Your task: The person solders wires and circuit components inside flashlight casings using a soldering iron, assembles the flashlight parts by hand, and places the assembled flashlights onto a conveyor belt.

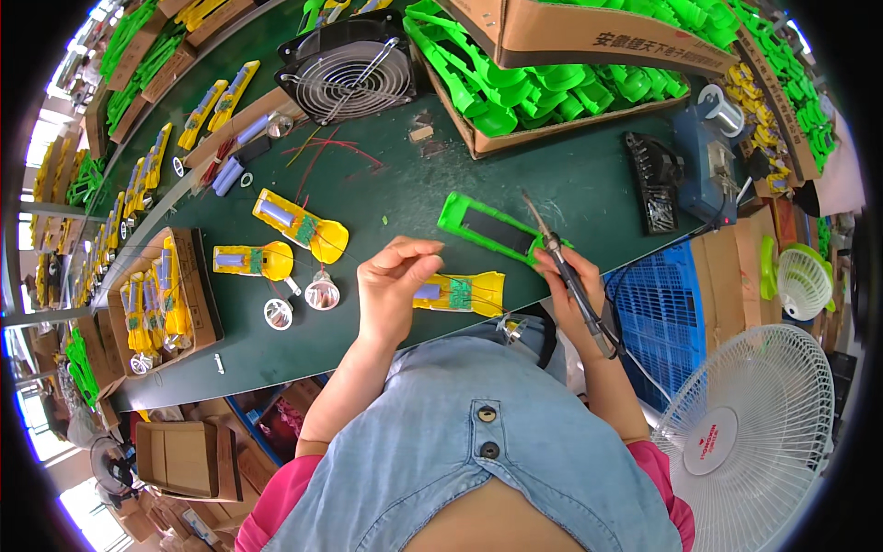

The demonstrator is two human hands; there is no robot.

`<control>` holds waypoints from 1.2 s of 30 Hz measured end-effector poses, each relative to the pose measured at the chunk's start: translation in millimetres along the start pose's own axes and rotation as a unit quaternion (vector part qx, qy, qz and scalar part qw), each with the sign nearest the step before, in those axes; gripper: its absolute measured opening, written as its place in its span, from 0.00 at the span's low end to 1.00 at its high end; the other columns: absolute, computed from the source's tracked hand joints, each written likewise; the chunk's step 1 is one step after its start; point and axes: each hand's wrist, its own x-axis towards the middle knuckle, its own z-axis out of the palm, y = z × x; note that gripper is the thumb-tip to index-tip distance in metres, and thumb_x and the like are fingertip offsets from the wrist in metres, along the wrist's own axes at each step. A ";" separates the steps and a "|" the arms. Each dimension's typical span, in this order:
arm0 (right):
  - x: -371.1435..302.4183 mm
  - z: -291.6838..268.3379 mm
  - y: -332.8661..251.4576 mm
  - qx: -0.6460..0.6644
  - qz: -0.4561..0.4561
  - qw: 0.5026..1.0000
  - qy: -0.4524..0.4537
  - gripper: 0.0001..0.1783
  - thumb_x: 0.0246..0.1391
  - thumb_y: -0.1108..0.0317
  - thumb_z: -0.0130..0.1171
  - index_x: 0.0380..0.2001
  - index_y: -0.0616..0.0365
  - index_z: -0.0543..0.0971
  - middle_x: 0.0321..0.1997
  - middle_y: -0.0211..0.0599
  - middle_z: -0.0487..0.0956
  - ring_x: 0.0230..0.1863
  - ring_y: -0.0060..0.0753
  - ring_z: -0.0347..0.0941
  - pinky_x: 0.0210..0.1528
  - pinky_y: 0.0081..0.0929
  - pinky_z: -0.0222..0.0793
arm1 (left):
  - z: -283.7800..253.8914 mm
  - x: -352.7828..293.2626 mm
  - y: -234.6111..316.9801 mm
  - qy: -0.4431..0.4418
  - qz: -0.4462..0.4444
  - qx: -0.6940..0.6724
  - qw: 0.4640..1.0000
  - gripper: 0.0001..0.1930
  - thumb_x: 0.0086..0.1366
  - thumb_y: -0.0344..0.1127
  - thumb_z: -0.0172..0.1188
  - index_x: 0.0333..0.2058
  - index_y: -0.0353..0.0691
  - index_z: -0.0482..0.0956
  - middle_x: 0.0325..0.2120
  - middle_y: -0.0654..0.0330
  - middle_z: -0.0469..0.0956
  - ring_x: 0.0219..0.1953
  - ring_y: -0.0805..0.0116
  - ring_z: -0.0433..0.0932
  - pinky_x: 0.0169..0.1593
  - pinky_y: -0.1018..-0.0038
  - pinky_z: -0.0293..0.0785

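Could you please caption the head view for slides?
Right hand with soldering iron by green shell; left hand beside yellow shell.

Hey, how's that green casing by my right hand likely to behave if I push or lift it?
The green casing will probably feel stiff, since its long sides look straight and moulded. It seems light for its size, being a shallow shell with thin rims. Its long, flattish shape suggests sliding rather than rolling.

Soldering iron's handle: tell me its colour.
Black; the soldering iron's handle shows best in the head view.
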 end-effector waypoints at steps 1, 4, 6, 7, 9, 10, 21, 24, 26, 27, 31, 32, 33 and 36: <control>-1.0 0.7 -1.4 0.003 0.000 1.000 -0.002 0.18 0.51 0.81 0.50 0.45 0.62 0.60 0.41 0.48 0.76 0.40 0.37 0.76 0.40 0.25 0.72 | -2.4 2.0 5.1 0.003 0.000 0.001 1.000 0.05 0.51 0.21 0.58 0.27 0.35 0.79 0.29 0.61 0.74 0.32 0.70 0.73 0.39 0.75 0.69; -8.5 1.8 -4.3 0.122 0.087 0.987 -0.053 0.19 0.49 0.79 0.54 0.45 0.63 0.62 0.40 0.48 0.76 0.39 0.36 0.76 0.40 0.26 0.72 | -10.2 17.1 15.6 -0.028 0.343 0.578 0.740 0.05 0.42 0.27 0.61 0.22 0.41 0.78 0.22 0.64 0.73 0.30 0.62 0.70 0.35 0.70 0.64; -7.1 0.5 -9.8 0.103 0.085 0.989 -0.064 0.18 0.48 0.78 0.55 0.43 0.63 0.64 0.40 0.47 0.77 0.38 0.35 0.77 0.40 0.26 0.72 | -16.0 22.4 13.9 -0.075 0.304 0.610 0.728 0.04 0.43 0.27 0.60 0.22 0.42 0.78 0.21 0.64 0.72 0.31 0.63 0.69 0.36 0.70 0.63; -4.6 -1.0 -13.9 0.080 0.083 0.991 -0.070 0.17 0.47 0.77 0.57 0.41 0.63 0.66 0.39 0.46 0.77 0.37 0.34 0.77 0.40 0.26 0.72 | -19.0 23.3 13.2 -0.127 0.264 0.637 0.713 0.04 0.43 0.27 0.60 0.21 0.42 0.78 0.21 0.65 0.72 0.31 0.64 0.69 0.37 0.70 0.63; 8.4 -5.9 -23.2 0.014 0.003 0.997 -0.075 0.14 0.46 0.77 0.58 0.38 0.64 0.69 0.38 0.46 0.77 0.35 0.34 0.77 0.40 0.26 0.73 | -22.0 24.3 15.2 -0.149 0.242 0.674 0.682 0.03 0.44 0.29 0.59 0.21 0.43 0.78 0.21 0.65 0.71 0.32 0.64 0.67 0.38 0.70 0.62; 12.5 -6.2 -25.1 -0.053 -0.077 0.993 -0.075 0.12 0.45 0.78 0.59 0.35 0.65 0.71 0.36 0.45 0.77 0.33 0.33 0.77 0.40 0.27 0.73 | -21.6 25.0 18.7 -0.171 0.227 0.681 0.675 0.02 0.45 0.29 0.58 0.22 0.44 0.78 0.21 0.65 0.70 0.32 0.65 0.67 0.38 0.70 0.62; 15.2 30.5 -15.6 0.294 0.308 0.904 0.036 0.07 0.47 0.79 0.55 0.33 0.68 0.72 0.28 0.39 0.76 0.23 0.22 0.73 0.23 0.15 0.69 | -7.8 25.6 16.8 -0.202 0.173 0.769 0.581 0.04 0.46 0.30 0.56 0.21 0.48 0.78 0.22 0.64 0.68 0.34 0.64 0.66 0.37 0.70 0.61; 15.6 32.3 -16.2 0.293 0.311 0.904 0.031 0.08 0.48 0.78 0.55 0.33 0.68 0.72 0.29 0.38 0.76 0.24 0.21 0.73 0.23 0.14 0.69 | -8.5 26.3 16.8 -0.208 0.171 0.766 0.584 0.04 0.45 0.29 0.56 0.21 0.47 0.78 0.22 0.63 0.68 0.34 0.64 0.67 0.36 0.69 0.62; 15.2 33.7 -15.6 0.287 0.309 0.906 0.028 0.08 0.48 0.78 0.55 0.33 0.68 0.72 0.29 0.38 0.76 0.24 0.21 0.73 0.23 0.14 0.68 | -8.4 26.7 17.8 -0.210 0.170 0.757 0.595 0.04 0.45 0.29 0.56 0.21 0.46 0.78 0.23 0.63 0.69 0.34 0.64 0.67 0.36 0.69 0.62; 15.0 34.3 -15.6 0.282 0.307 0.909 0.024 0.08 0.48 0.78 0.55 0.33 0.68 0.72 0.29 0.38 0.76 0.24 0.21 0.73 0.23 0.14 0.68 | -8.7 26.5 17.5 -0.211 0.170 0.757 0.595 0.04 0.45 0.29 0.56 0.21 0.46 0.78 0.23 0.63 0.69 0.34 0.64 0.67 0.36 0.69 0.62; 14.7 36.7 -18.9 0.264 0.298 0.917 0.036 0.07 0.48 0.77 0.55 0.32 0.67 0.73 0.24 0.38 0.75 0.21 0.23 0.73 0.20 0.15 0.66 | -9.0 26.4 16.5 -0.209 0.175 0.756 0.595 0.03 0.44 0.29 0.56 0.19 0.45 0.78 0.22 0.62 0.69 0.33 0.63 0.67 0.36 0.69 0.62; 14.2 36.4 -18.6 0.259 0.300 0.917 0.035 0.07 0.48 0.76 0.55 0.32 0.67 0.73 0.25 0.38 0.75 0.21 0.23 0.73 0.20 0.15 0.66 | -8.8 26.7 16.8 -0.210 0.178 0.755 0.595 0.02 0.44 0.30 0.56 0.19 0.44 0.78 0.22 0.62 0.69 0.33 0.63 0.67 0.36 0.69 0.62; 13.4 36.1 -18.3 0.253 0.303 0.918 0.035 0.07 0.48 0.76 0.55 0.32 0.67 0.73 0.25 0.38 0.75 0.21 0.23 0.73 0.20 0.15 0.67 | -8.8 26.9 16.8 -0.210 0.177 0.755 0.595 0.02 0.44 0.30 0.56 0.19 0.44 0.78 0.22 0.62 0.69 0.33 0.63 0.67 0.36 0.69 0.62; 10.9 32.1 -17.4 0.269 0.293 0.917 0.012 0.09 0.48 0.76 0.56 0.34 0.68 0.72 0.30 0.39 0.76 0.25 0.23 0.74 0.23 0.15 0.69 | -8.1 27.7 17.1 -0.214 0.177 0.751 0.599 0.02 0.43 0.30 0.56 0.18 0.44 0.78 0.21 0.62 0.69 0.33 0.63 0.67 0.35 0.69 0.62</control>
